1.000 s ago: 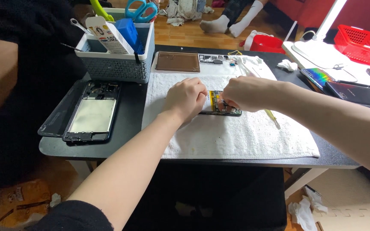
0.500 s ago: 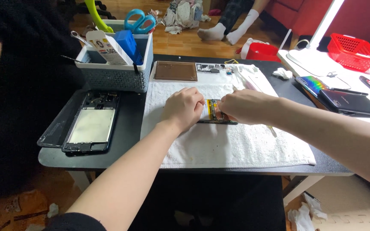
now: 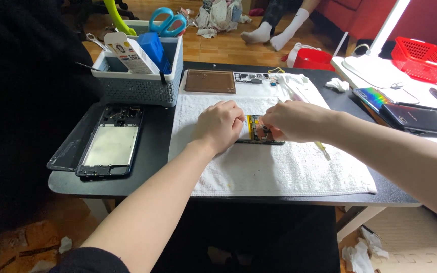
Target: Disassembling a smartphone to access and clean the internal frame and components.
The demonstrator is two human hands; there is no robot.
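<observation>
An opened phone with its yellow and dark insides showing lies on a white towel in the middle of the black table. My left hand rests on the phone's left end, fingers curled, and holds it down. From the right, my right hand has its fingertips pinched over the phone's insides. A thin yellow-handled tool sticks out from under that hand, and its tip is hidden by the fingers.
A stripped phone frame lies at the left, behind it a grey basket with scissors and tools. A brown mat and small parts sit at the back. Two phones and a red basket are right. A person's socked feet are beyond.
Both hands stay on the opened phone. My right hand's fingers have shifted slightly over its insides. The view has tilted a little.
</observation>
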